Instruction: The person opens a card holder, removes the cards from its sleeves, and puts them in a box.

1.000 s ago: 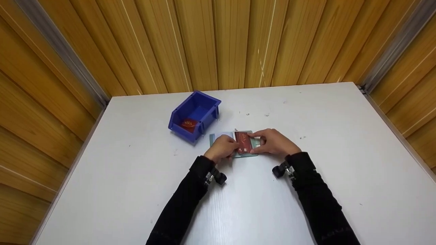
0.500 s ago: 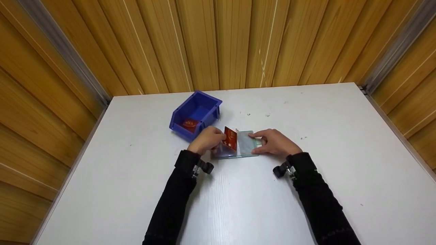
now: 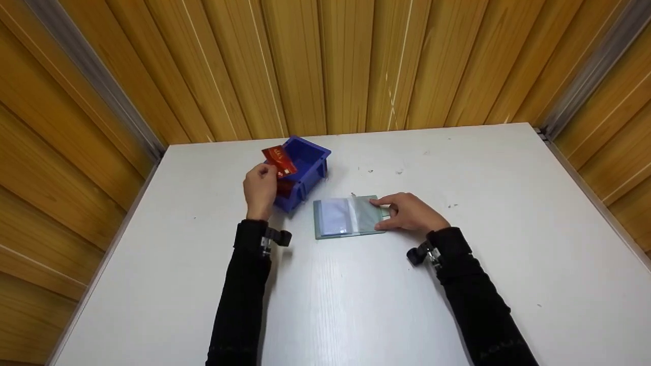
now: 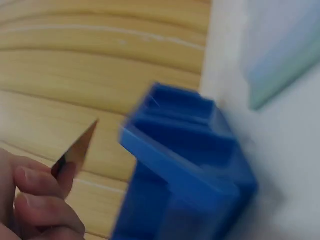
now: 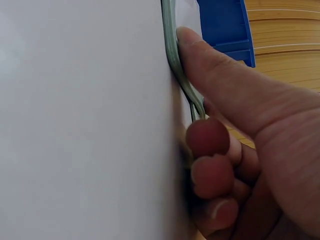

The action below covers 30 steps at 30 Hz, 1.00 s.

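In the head view, my left hand pinches a red VIP card above the left side of the blue bin. The left wrist view catches this card nearly edge-on between thumb and fingers. Another red card lies inside the bin, partly covered. A pale green card holder with clear sleeves lies spread on the table. My right hand grips its right end, thumb at the near edge and a finger at the far edge. The right wrist view shows the thumb against the holder's edge.
The white table carries the bin and the holder, the bin standing just behind and left of the holder. Wood-patterned panels rise behind the table and at both sides.
The left hand has lifted the red card off the holder and carried it left and away to above the bin. My right hand has stayed on the holder's right end.
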Each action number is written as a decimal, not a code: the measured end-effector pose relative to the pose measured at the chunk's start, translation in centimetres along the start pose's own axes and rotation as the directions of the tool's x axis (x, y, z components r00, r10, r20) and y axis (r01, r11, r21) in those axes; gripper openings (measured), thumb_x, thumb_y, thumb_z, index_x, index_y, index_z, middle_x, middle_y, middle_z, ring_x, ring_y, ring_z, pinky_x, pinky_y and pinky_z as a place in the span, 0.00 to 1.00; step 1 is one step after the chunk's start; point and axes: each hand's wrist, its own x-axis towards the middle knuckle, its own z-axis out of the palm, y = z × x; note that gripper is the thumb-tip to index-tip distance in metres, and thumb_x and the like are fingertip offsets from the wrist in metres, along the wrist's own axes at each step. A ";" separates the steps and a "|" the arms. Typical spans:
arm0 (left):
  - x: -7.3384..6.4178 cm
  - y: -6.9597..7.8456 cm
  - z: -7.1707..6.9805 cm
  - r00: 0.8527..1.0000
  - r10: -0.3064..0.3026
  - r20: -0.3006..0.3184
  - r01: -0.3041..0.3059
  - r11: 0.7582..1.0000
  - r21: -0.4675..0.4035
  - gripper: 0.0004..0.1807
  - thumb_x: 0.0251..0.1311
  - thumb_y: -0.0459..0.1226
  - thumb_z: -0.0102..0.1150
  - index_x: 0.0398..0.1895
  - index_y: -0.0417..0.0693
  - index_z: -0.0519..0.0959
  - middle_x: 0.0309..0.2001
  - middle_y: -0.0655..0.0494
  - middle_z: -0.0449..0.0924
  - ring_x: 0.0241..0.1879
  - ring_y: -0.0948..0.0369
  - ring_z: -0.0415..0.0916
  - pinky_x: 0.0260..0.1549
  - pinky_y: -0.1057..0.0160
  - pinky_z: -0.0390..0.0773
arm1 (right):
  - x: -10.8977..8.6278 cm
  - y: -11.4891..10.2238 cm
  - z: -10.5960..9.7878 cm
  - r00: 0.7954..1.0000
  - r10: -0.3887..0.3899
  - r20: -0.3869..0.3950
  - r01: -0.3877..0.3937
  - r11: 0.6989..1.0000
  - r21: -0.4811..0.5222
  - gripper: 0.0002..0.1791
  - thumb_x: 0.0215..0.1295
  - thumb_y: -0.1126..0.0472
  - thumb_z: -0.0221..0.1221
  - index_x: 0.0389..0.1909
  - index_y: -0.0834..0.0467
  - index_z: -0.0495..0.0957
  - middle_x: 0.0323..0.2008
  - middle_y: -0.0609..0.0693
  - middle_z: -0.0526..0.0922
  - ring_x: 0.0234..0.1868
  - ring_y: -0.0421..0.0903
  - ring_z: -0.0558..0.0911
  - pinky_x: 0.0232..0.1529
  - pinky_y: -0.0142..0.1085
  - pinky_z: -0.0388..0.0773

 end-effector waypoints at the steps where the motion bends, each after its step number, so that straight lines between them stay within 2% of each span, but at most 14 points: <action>1: 0.2 -0.4 0.0 1.000 -0.014 -0.005 0.014 0.999 0.051 0.14 0.70 0.41 0.53 0.39 0.42 0.85 0.34 0.50 0.83 0.35 0.56 0.75 0.35 0.60 0.70 | 0.0 0.0 0.0 1.000 0.001 -0.003 -0.001 1.000 -0.004 0.38 0.57 0.49 0.76 0.69 0.49 0.77 0.24 0.45 0.70 0.28 0.43 0.68 0.33 0.35 0.63; 5: 0.4 -1.6 0.2 0.999 -0.018 0.048 0.006 0.972 0.234 0.14 0.67 0.41 0.55 0.38 0.43 0.87 0.40 0.46 0.88 0.38 0.50 0.81 0.37 0.54 0.74 | 0.1 -0.1 -0.1 1.000 0.005 -0.013 -0.005 1.000 -0.013 0.38 0.56 0.48 0.76 0.69 0.49 0.77 0.25 0.45 0.70 0.29 0.43 0.68 0.33 0.35 0.63; 8: 0.4 -2.2 0.5 0.993 -0.018 0.121 -0.026 0.935 0.354 0.13 0.67 0.41 0.56 0.28 0.46 0.85 0.33 0.50 0.86 0.33 0.52 0.80 0.31 0.56 0.73 | 0.1 -0.1 -0.1 1.000 0.008 -0.016 -0.009 1.000 -0.012 0.39 0.56 0.48 0.77 0.69 0.48 0.77 0.25 0.45 0.70 0.28 0.43 0.68 0.33 0.35 0.63; 10: 0.4 -2.5 0.6 0.988 -0.023 0.153 -0.043 0.910 0.413 0.16 0.67 0.41 0.57 0.20 0.49 0.79 0.28 0.54 0.82 0.28 0.55 0.77 0.26 0.58 0.70 | 0.1 -0.1 -0.1 1.000 0.007 -0.015 -0.007 1.000 -0.012 0.39 0.56 0.47 0.77 0.69 0.48 0.77 0.25 0.45 0.70 0.28 0.43 0.68 0.33 0.35 0.63; 13: 0.3 -2.7 0.9 0.987 -0.005 0.158 -0.070 0.884 0.462 0.20 0.66 0.40 0.59 0.14 0.53 0.71 0.23 0.56 0.77 0.25 0.56 0.75 0.24 0.59 0.69 | 0.1 0.0 0.0 1.000 0.012 -0.012 -0.012 1.000 -0.014 0.39 0.56 0.47 0.76 0.69 0.48 0.77 0.24 0.45 0.70 0.27 0.43 0.68 0.32 0.35 0.63; 16: 0.1 -2.7 1.0 0.991 0.012 0.137 -0.078 0.868 0.490 0.19 0.64 0.40 0.61 0.15 0.52 0.71 0.25 0.52 0.81 0.26 0.55 0.77 0.27 0.55 0.75 | 0.1 0.0 0.0 1.000 0.015 -0.011 -0.015 1.000 -0.008 0.39 0.56 0.47 0.76 0.70 0.47 0.77 0.23 0.45 0.70 0.26 0.42 0.68 0.31 0.34 0.63; 21: -0.2 -2.6 1.1 0.993 0.023 0.116 -0.079 0.859 0.506 0.13 0.64 0.41 0.66 0.24 0.45 0.80 0.36 0.43 0.88 0.36 0.48 0.85 0.38 0.46 0.82 | 0.1 0.0 0.0 1.000 -0.007 -0.011 0.007 1.000 -0.001 0.38 0.56 0.48 0.76 0.69 0.48 0.77 0.22 0.44 0.72 0.25 0.42 0.68 0.30 0.33 0.63; 30: -0.2 -2.7 1.1 0.995 0.056 0.083 -0.088 0.877 0.472 0.07 0.59 0.36 0.65 0.27 0.42 0.81 0.37 0.40 0.88 0.39 0.43 0.86 0.39 0.44 0.82 | 0.1 0.2 0.2 1.000 0.000 -0.018 0.000 1.000 -0.007 0.37 0.56 0.49 0.77 0.68 0.47 0.78 0.20 0.44 0.72 0.23 0.41 0.68 0.29 0.33 0.62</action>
